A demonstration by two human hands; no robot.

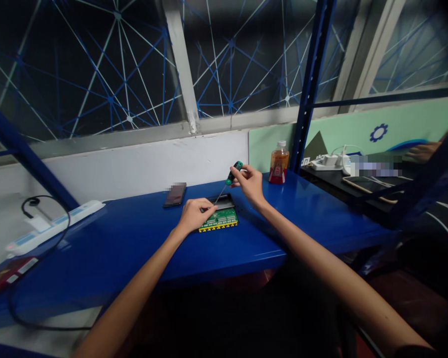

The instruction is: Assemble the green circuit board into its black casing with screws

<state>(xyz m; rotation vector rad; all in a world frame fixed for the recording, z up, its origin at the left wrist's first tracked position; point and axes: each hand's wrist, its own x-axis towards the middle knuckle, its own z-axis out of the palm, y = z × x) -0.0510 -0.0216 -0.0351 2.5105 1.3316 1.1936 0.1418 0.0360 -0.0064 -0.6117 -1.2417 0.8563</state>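
Observation:
My right hand (pixel 250 184) grips a screwdriver (pixel 230 179) by its green-and-black handle. The shaft slants down and to the left, its tip ending by the fingers of my left hand (pixel 196 215). Those left fingers are pinched together at the tip, over the edge of a green circuit board (pixel 227 217). Whatever they hold there is hidden or too small to make out. A row of yellow ports (pixel 218 227) lines the board's near edge. Behind the board, a black open casing (pixel 226 201) shows, partly covered by my left hand.
On the blue table (pixel 134 248) lie a dark phone (pixel 175 195) and, at left, a white power strip (pixel 59 226) with a black cable. A bottle of reddish drink (pixel 279 164) stands back right. Another person's hand (pixel 425 150) is at far right, past a blue post (pixel 309 84).

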